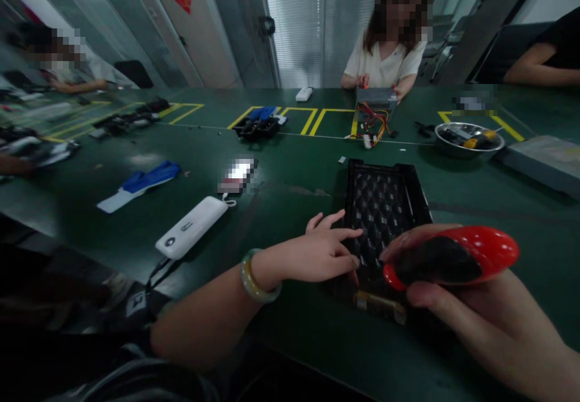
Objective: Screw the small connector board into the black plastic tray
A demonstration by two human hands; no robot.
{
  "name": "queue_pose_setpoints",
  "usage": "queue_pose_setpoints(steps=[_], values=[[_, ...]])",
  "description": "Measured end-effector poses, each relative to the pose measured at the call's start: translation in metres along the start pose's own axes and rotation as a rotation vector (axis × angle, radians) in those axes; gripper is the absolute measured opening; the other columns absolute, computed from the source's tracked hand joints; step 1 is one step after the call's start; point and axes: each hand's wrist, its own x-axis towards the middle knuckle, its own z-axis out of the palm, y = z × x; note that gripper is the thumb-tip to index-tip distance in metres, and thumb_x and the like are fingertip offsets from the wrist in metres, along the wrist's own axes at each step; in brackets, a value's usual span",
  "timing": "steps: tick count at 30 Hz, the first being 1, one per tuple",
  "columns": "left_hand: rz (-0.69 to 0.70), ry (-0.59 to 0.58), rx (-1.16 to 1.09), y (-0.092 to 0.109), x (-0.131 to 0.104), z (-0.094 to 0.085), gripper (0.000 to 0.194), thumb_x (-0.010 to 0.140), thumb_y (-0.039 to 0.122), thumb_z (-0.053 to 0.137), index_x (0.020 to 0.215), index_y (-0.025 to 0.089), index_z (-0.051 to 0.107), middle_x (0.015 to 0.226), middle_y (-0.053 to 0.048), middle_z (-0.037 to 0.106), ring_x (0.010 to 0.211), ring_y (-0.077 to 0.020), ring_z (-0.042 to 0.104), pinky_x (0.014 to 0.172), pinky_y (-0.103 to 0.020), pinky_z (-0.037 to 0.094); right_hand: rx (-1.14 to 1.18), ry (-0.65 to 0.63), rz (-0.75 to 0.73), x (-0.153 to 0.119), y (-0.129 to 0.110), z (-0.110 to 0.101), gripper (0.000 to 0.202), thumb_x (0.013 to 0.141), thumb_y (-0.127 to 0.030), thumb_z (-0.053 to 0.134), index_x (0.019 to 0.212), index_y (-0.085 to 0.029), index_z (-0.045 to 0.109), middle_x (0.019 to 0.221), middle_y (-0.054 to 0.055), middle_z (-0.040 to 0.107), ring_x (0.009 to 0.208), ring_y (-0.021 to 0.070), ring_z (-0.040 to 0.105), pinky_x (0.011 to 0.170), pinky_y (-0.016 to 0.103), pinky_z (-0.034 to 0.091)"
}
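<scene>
My right hand (489, 305) is wrapped round the red-and-black handle of a screwdriver (480, 254), its front end pointing left over the near part of a black rectangular plastic case (383, 169). The screwdriver's tip is hard to make out. Rows of raised shapes cover the inside of the case, which lies flat on the table. My left hand (324, 251), a bangle at its wrist, reaches over the left edge of the case, fingers apart and forefinger stretched across it. A brownish strip (380, 306) shows at the case's near end.
On the green table (290, 226) lie a white power bank (193, 228), a phone (239, 172) and a blue-and-white glove (140, 187). A metal bowl (469, 148) of tools stands at right. Across the table a person (389, 57) handles a grey box (377, 96) with coloured wires.
</scene>
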Motion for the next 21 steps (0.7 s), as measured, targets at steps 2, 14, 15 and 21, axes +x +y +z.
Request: queue_pose_setpoints(steps=[2,14,15,21], values=[[-0.005,-0.005,0.008,0.000,0.000,-0.001,0.040,0.100,0.042,0.040,0.096,0.035,0.079,0.159,0.008,0.037,0.155,-0.0296,0.001,0.120,-0.063,0.000,0.031,-0.005,0.027,-0.003,0.005,0.000,0.026,0.090,-0.036,0.068,0.115,-0.031,0.060,0.100,0.000,0.072,0.085,0.0160,0.073,0.071,0.019,0.063],[0.001,-0.010,0.030,-0.001,0.001,0.001,0.039,0.100,0.040,0.040,0.098,0.034,0.078,0.157,0.009,0.040,0.154,-0.0313,0.000,0.120,-0.063,0.002,-0.027,-0.028,0.024,-0.009,0.012,0.000,0.026,0.085,-0.036,0.071,0.110,-0.034,0.065,0.121,0.002,0.067,0.100,0.0224,0.071,0.080,0.026,0.065],[0.007,-0.008,0.034,-0.001,0.001,0.000,0.039,0.100,0.040,0.039,0.098,0.035,0.078,0.157,0.009,0.040,0.154,-0.0317,0.000,0.120,-0.064,0.001,-0.026,0.000,0.005,-0.005,0.008,0.002,0.019,0.083,-0.037,0.073,0.101,-0.033,0.067,0.116,0.002,0.069,0.094,0.0216,0.073,0.075,0.025,0.065],[0.015,0.006,0.034,-0.003,0.001,0.002,0.039,0.101,0.041,0.040,0.097,0.035,0.078,0.158,0.010,0.038,0.154,-0.0323,0.000,0.120,-0.064,0.001,0.023,0.019,0.009,0.001,-0.001,0.008,0.019,0.076,-0.043,0.079,0.088,-0.032,0.069,0.106,0.000,0.072,0.086,0.0208,0.074,0.069,0.024,0.065]])
